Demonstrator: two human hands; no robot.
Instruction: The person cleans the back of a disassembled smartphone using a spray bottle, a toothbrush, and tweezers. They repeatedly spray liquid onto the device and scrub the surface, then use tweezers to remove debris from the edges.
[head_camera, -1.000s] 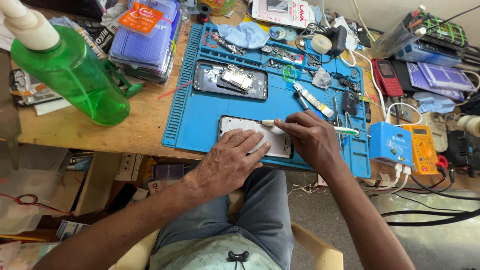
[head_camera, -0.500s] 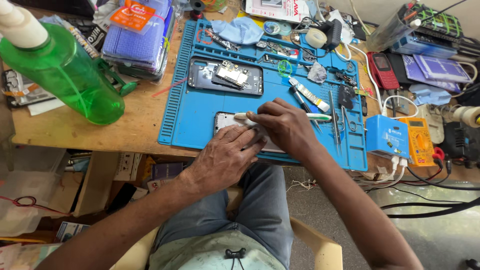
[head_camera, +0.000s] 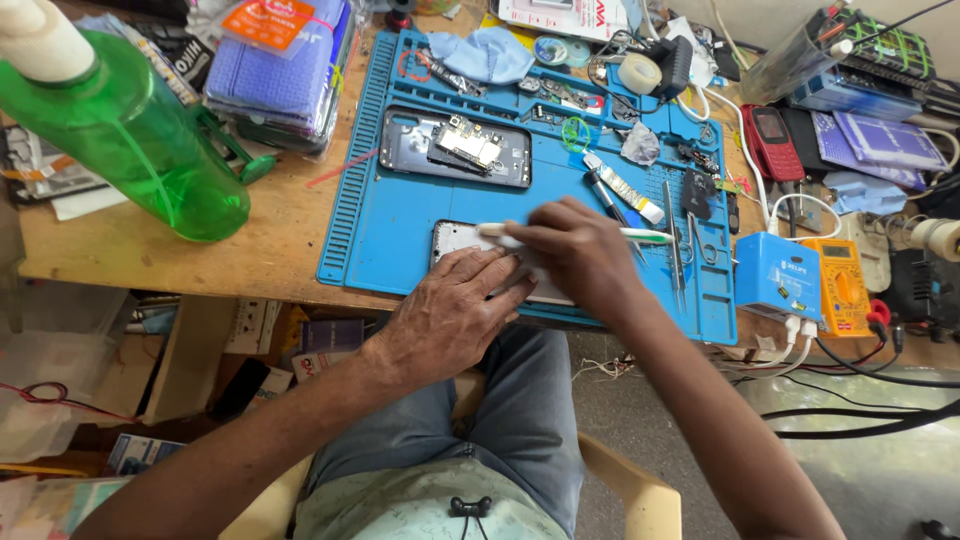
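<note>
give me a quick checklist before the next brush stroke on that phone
1. Phone pinned down: ok, the left hand lies flat on it.
2. Brush gripped: ok, the right hand holds it, white end at the phone's upper edge.
3. Phone fully on the blue mat: ok, though close to its near edge.
4. Loose circuit board out of the way: ok, resting on the dark phone body further back.
5. Tweezers clear of the right hand: not ok, right beside it.
6. Surface clean: cannot tell, hands cover it.

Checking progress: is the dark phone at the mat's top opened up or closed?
Opened: the dark phone lies with its back off, circuit board exposed.
</note>
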